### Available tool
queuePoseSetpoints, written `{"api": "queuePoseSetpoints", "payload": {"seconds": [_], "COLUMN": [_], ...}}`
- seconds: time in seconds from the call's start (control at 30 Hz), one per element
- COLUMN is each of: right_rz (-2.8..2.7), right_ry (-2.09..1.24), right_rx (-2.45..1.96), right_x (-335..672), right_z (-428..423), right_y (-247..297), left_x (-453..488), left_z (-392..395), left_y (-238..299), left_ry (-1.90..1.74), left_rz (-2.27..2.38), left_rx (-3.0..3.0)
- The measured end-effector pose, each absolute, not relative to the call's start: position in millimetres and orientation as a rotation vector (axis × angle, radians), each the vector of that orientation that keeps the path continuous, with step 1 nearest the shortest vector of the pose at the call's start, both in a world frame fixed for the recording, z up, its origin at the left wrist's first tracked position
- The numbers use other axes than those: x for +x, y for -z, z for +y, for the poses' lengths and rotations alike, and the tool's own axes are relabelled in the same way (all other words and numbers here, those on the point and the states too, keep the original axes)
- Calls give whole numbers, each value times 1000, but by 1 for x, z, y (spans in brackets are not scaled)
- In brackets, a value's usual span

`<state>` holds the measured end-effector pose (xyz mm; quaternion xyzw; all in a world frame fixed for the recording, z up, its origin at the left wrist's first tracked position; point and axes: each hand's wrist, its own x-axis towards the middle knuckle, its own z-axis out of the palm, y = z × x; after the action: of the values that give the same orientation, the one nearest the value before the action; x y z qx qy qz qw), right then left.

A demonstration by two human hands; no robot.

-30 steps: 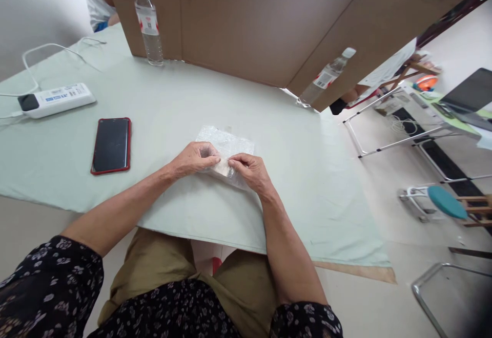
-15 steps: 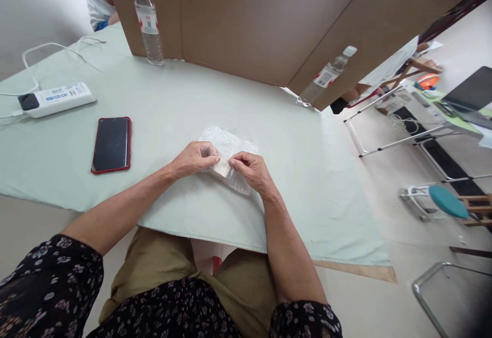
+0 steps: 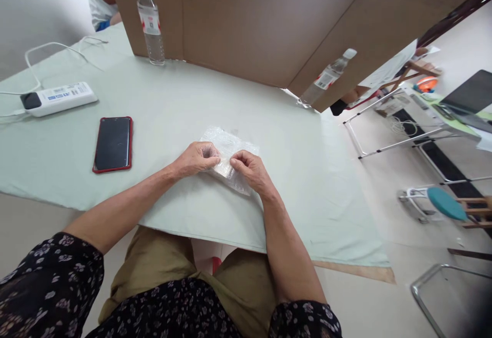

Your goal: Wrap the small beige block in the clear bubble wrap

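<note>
A piece of clear bubble wrap [image 3: 234,142] lies on the green tablecloth near the table's front edge, with something pale showing in or under its middle. My left hand [image 3: 200,157] pinches the wrap at its left side, thumb against fingers. Close by, my right hand [image 3: 249,168] pinches it on the right, fingertips only a small gap from the left ones. Exactly which layer each pinch holds is too small to tell. Both wrists hover low over the cloth.
Left of my hands lies a phone [image 3: 113,144] in a red case, with a white power strip [image 3: 59,99] beyond it. A cardboard panel [image 3: 238,25] stands at the back, a water bottle [image 3: 150,23] and a second bottle [image 3: 328,78] before it. A teal stool [image 3: 446,203] is at right.
My hands stay pinched on the bubble wrap; the right fingertips have shifted very slightly up and away from the left ones. The whole view has moved a little.
</note>
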<state>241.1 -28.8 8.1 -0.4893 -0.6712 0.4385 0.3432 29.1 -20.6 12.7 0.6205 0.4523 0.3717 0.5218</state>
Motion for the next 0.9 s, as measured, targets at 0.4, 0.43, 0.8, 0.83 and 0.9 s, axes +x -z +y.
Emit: {"api": "queuePoseSetpoints", "payload": {"seconds": [0.4, 0.43, 0.8, 0.83, 0.9], "right_rz": [-1776, -1776, -1766, -1766, -1739], "right_ry": [-1283, -1286, -1225, -1213, -1111], "right_rx": [-1296, -1293, -1313, -1311, -1283], "right_x": [253, 253, 251, 251, 252], "right_z": [-30, -29, -28, -27, -27], "right_y": [-17, -16, -13, -12, -11], "left_x": [31, 31, 30, 30, 30], "left_z": [-20, -21, -19, -19, -19], "left_y": [-11, -11, -9, -9, -9], "left_ry": [-886, -885, -870, -869, -866], "left_rz": [1066, 1068, 1092, 1099, 1107], "left_rx": [1457, 1452, 1464, 1470, 1482]}}
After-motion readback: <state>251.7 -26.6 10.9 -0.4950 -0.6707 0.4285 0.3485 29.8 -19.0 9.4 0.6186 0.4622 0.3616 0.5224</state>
